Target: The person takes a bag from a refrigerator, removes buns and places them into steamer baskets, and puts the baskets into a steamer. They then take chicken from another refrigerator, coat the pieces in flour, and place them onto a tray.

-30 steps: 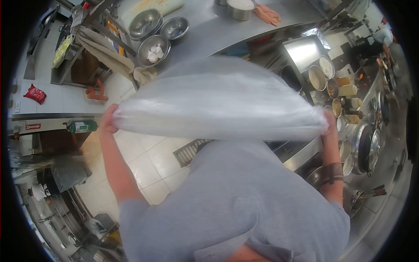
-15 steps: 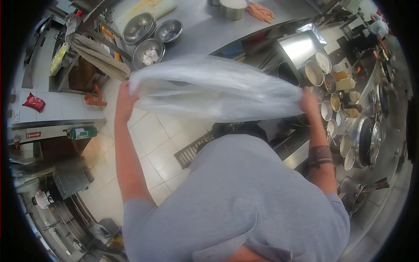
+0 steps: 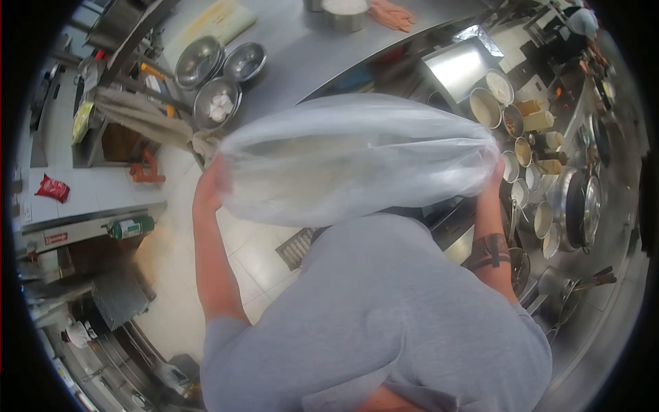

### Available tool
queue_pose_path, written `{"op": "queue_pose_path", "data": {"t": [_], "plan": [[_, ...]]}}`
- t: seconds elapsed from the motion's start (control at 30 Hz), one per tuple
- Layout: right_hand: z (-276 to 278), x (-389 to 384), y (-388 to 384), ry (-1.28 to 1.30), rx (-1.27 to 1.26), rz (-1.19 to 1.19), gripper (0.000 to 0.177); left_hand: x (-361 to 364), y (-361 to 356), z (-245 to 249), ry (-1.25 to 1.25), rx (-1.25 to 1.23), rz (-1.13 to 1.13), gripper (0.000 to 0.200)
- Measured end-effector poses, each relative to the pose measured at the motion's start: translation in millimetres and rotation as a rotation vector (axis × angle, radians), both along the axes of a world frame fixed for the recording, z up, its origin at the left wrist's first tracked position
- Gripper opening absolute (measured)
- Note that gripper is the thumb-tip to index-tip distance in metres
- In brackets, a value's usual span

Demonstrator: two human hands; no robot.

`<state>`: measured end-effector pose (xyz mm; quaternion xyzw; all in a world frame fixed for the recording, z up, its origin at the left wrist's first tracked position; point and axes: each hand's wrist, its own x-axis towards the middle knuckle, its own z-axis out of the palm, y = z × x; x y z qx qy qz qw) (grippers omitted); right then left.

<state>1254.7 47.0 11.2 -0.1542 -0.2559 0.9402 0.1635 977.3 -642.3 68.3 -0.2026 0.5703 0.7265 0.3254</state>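
A large clear plastic bag (image 3: 391, 182) stretches across the view in front of my chest, its mouth spread wide and its film puffed out. My left hand (image 3: 210, 184) grips one end of the bag at the left. At the opposite end, my right hand (image 3: 493, 175) is closed on the film, partly covered by its folds. Just beyond my left hand hangs a beige cloth (image 3: 141, 117). Close to my right hand stand several round containers, among them a white-rimmed one (image 3: 510, 166).
A steel counter (image 3: 288, 48) ahead carries metal bowls (image 3: 199, 62), a cutting board (image 3: 209, 31) and orange gloves (image 3: 391, 15). Pans (image 3: 573, 206) line the right side. A green cylinder (image 3: 130, 227) is at the left. Another person (image 3: 582, 24) stands far right.
The bag's mouth has opened wider and the film has billowed lower toward me. My left hand has come slightly down and inward, and my right hand has shifted a little.
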Motion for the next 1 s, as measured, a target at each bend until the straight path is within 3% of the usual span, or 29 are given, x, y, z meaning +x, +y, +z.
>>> {"op": "queue_pose_path", "data": {"t": [0.07, 0.1, 0.13, 0.17, 0.2, 0.23, 0.27, 0.33, 0.37, 0.4, 0.43, 0.47, 0.5, 0.57, 0.6, 0.7, 0.87, 0.9, 0.97, 1.0], "plan": [[-55, 7, 45, 0.148, -0.019, -0.031, 0.041, -15, -7, -24, -0.009, -0.009, -0.161, 0.037], [-29, 1, 25, -0.114, 0.148, -0.201, 0.032, -24, -8, -42, -0.064, 0.289, -0.192, 0.043], [-25, 3, 29, -0.106, 0.149, -0.217, 0.032, -33, -2, -50, -0.123, 0.585, -0.222, 0.049], [-23, 3, 39, -0.082, 0.155, -0.187, 0.034, -36, 23, -39, -0.115, 0.586, -0.239, 0.049], [-22, -3, 50, -0.058, 0.161, -0.157, 0.036, -32, 61, -15, -0.038, 0.354, -0.060, 0.050], [-17, -13, 66, -0.156, 0.389, -0.163, 0.043, -36, 91, 4, 0.041, 0.120, 0.119, 0.051], [16, -26, 74, -0.149, 0.386, -0.177, 0.043, -48, 110, 13, 0.050, 0.121, 0.107, 0.051], [100, -60, 80, -0.263, 0.117, -0.012, 0.050, -75, 149, 28, 0.167, -0.028, 0.023, 0.048], [105, -71, 110, -0.333, 0.236, -0.077, 0.048, -88, 173, 39, 0.176, -0.029, 0.014, 0.048], [107, -83, 136, -0.325, 0.232, -0.084, 0.048, -101, 199, 50, 0.384, -0.213, -0.047, 0.041], [135, -102, 147, -0.171, 0.389, -0.023, 0.050, -111, 224, 63, 0.591, -0.398, -0.103, 0.040], [155, -120, 164, -0.013, 0.546, 0.037, 0.054, -118, 252, 78, 0.603, -0.399, -0.104, 0.040], [163, -139, 193, 0.001, 0.547, 0.030, 0.054, -125, 280, 93, 0.718, -0.396, -0.145, 0.043], [179, -177, 255, -0.171, 0.796, 0.107, 0.064, -146, 328, 112, 0.865, -0.352, -0.223, 0.068], [191, -199, 277, -0.167, 0.799, 0.102, 0.064, -156, 352, 121, 0.871, -0.349, -0.223, 0.068], [222, -273, 336, -0.214, 1.013, -0.048, 0.064, -183, 429, 150, 0.918, -0.389, -0.247, 0.071], [264, -397, 426, -0.319, 1.385, -0.332, 0.066, -254, 511, 136, 1.014, -0.408, -0.142, 0.065], [270, -424, 441, -0.314, 1.382, -0.344, 0.066, -270, 524, 134, 1.027, -0.476, -0.134, 0.067], [277, -476, 473, -0.335, 1.736, -0.624, 0.049, -305, 551, 124, 1.051, -0.538, -0.131, 0.068], [275, -495, 485, -0.342, 1.733, -0.637, 0.049, -323, 564, 114, 1.266, -0.783, -0.052, 0.065]]}}
